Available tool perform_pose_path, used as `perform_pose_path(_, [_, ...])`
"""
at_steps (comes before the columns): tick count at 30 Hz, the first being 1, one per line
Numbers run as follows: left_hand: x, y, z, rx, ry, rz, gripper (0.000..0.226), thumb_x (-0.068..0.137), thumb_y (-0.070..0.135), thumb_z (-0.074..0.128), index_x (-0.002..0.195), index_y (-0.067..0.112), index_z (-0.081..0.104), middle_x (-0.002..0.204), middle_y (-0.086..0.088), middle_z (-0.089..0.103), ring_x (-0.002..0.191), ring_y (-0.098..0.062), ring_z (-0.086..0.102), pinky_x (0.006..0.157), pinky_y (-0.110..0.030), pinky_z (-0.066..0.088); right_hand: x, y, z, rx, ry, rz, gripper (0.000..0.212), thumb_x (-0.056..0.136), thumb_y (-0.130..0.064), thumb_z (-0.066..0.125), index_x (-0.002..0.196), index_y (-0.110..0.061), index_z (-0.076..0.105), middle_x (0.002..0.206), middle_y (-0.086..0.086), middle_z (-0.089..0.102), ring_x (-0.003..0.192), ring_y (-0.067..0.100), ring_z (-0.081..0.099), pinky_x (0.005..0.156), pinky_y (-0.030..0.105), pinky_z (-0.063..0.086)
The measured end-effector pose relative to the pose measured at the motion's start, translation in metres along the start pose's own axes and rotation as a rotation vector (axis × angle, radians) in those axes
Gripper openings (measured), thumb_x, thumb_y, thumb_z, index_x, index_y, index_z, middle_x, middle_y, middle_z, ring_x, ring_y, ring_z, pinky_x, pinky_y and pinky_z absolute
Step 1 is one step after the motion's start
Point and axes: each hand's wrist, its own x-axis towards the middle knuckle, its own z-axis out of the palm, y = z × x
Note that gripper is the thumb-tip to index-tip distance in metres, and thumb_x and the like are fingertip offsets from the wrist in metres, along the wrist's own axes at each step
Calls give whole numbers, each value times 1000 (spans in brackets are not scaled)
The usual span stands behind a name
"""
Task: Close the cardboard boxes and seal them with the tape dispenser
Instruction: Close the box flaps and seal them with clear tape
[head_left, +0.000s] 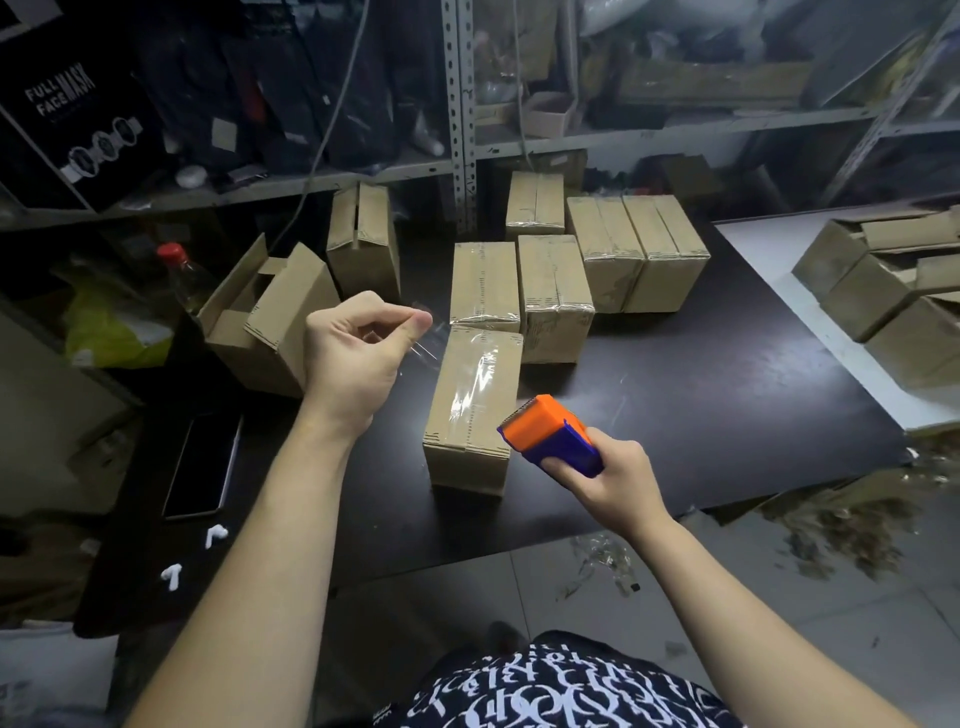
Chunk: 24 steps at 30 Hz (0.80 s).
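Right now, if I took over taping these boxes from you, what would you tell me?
Left hand: its fingers pinch a strip of clear tape above the table.
Right hand: grips the tape dispenser beside the nearest box.
Done: the nearest box is shut, with tape along its top. Five taped boxes stand behind it.
Left: the open box on the left has its flaps up. The upright box behind it shows no tape. The pile of boxes on the far right looks unsealed.

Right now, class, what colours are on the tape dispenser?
The tape dispenser is orange on top, blue below; head view.
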Motion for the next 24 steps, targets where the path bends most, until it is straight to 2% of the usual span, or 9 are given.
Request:
perform_pose_path(3, [-4, -1, 10, -33, -14, 5, 5, 87, 10, 82, 91, 7, 81, 76, -8, 70, 72, -19, 64, 66, -38, 50, -4, 8, -1, -21, -1, 31, 43, 79, -69, 66, 89, -28, 65, 71, -27, 58, 62, 0, 59, 57, 11, 39])
perform_pose_path(5, [-10, 5, 21, -35, -76, 35, 5, 87, 12, 82, 90, 9, 81, 77, -6, 70, 73, -22, 65, 65, -37, 51, -5, 8, -1, -63, 39, 113, 35, 78, -71, 67, 74, -40, 52, 58, -22, 52, 57, 4, 57, 53, 14, 34])
perform_pose_path(7, [-16, 11, 32, -25, -135, 84, 6, 86, 13, 83, 90, 9, 81, 77, -4, 67, 73, -23, 65, 63, -37, 51, -4, 5, -2, -120, 83, 224, 47, 79, -68, 70, 62, -34, 43, 50, -14, 47, 50, 9, 51, 52, 24, 33])
perform_pose_path(9, [-18, 15, 40, -3, -191, 145, 8, 86, 11, 84, 92, 7, 81, 79, -3, 66, 74, -22, 64, 61, -34, 51, -1, 5, 0, -147, 96, 314, 56, 82, -69, 72, 59, -26, 43, 50, -10, 50, 51, 10, 50, 54, 30, 37])
perform_pose_path(13, [-31, 24, 56, 52, -371, 289, 6, 86, 2, 82, 91, 3, 81, 80, -3, 67, 74, -17, 62, 62, -23, 47, 14, -1, 8, -94, 58, 496, 65, 80, -81, 58, 60, -19, 57, 57, -4, 65, 62, 20, 65, 62, 35, 52])
perform_pose_path(17, [-38, 39, 59, -68, -306, 307, 7, 85, -1, 81, 91, 2, 79, 80, -5, 67, 72, -15, 60, 64, -22, 45, 28, 21, -1, 78, 173, 951, 67, 83, -77, 64, 75, -10, 70, 86, 13, 73, 81, 34, 69, 71, 37, 52])
perform_pose_path(18, [-37, 41, 57, -98, -298, 281, 7, 85, 2, 81, 91, 3, 79, 79, -4, 66, 72, -15, 59, 64, -24, 45, 26, 28, -7, 6, 193, 963, 68, 84, -77, 62, 76, -10, 70, 85, 13, 72, 81, 34, 68, 71, 37, 52])
perform_pose_path(20, [-35, 42, 51, -155, -277, 145, 6, 87, 7, 81, 92, 4, 79, 78, -1, 67, 72, -15, 60, 66, -28, 47, 24, 33, -8, -162, 169, 844, 65, 87, -76, 60, 78, -12, 67, 83, 11, 69, 79, 34, 65, 69, 37, 50])
perform_pose_path(24, [-43, 41, 46, -244, -218, -132, 7, 88, 16, 77, 91, 9, 79, 75, 10, 71, 72, -8, 64, 68, -24, 51, 22, 27, 18, -305, -13, 646, 45, 94, -55, 67, 96, -10, 59, 104, 19, 70, 99, 40, 65, 73, 39, 45])
